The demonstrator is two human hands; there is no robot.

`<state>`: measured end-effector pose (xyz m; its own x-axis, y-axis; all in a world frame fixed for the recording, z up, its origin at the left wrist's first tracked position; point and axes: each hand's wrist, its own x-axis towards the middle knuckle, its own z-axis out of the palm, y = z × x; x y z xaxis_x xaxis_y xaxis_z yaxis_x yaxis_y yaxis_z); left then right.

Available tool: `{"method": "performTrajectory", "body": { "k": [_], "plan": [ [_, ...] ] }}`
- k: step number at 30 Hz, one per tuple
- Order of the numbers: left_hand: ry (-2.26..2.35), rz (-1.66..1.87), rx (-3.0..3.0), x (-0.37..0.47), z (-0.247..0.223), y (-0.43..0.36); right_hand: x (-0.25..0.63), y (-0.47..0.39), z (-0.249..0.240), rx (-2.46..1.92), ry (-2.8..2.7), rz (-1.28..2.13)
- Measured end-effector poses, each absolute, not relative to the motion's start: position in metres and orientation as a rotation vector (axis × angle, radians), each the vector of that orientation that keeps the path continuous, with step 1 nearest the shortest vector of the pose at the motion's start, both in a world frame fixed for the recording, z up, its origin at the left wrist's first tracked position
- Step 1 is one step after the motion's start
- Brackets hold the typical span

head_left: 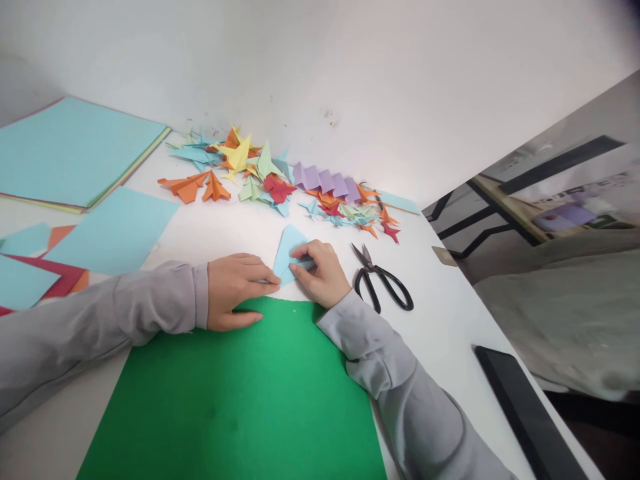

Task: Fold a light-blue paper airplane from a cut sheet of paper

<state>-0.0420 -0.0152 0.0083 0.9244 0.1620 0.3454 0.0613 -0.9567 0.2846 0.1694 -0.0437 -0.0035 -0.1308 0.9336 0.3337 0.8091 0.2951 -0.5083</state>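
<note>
A small folded piece of light blue paper (289,245) lies on the white table beyond a green sheet (240,393). My right hand (323,272) pinches a flap of this paper between thumb and fingers. My left hand (243,290) stretches flat, its fingertips touching the paper's lower left corner and its thumb apart over the green sheet. Part of the folded paper is hidden behind my right fingers. Black-handled scissors (373,270) rest just right of my right hand, blades a little apart.
Folded paper shapes in many colours, with an orange one (187,187) in front, line the wall. At left are a stack of large coloured sheets (75,153), a loose blue sheet (115,230) and paper pieces (30,280). A black flat device (525,407) lies near the right table edge.
</note>
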Motion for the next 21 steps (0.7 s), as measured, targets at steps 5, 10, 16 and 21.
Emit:
{"method": "performTrajectory", "body": {
  "k": [5,10,16,21],
  "plan": [
    [0.164,0.544,2.807,-0.0421,0.0079,-0.0155,0.17,-0.0429,-0.0046,-1.578,-1.984,0.282],
    [0.171,0.544,2.8,-0.0421,0.0074,-0.0156,0.1703,-0.0424,-0.0049,-1.584,-1.994,0.269],
    [0.177,0.541,2.799,-0.0418,0.0083,-0.0159,0.1702,-0.0421,-0.0058,-1.595,-1.99,0.267],
    [0.181,0.529,2.795,-0.0413,0.0093,-0.0155,0.1699,-0.0433,-0.0053,-1.575,-2.039,0.232]
  ]
}}
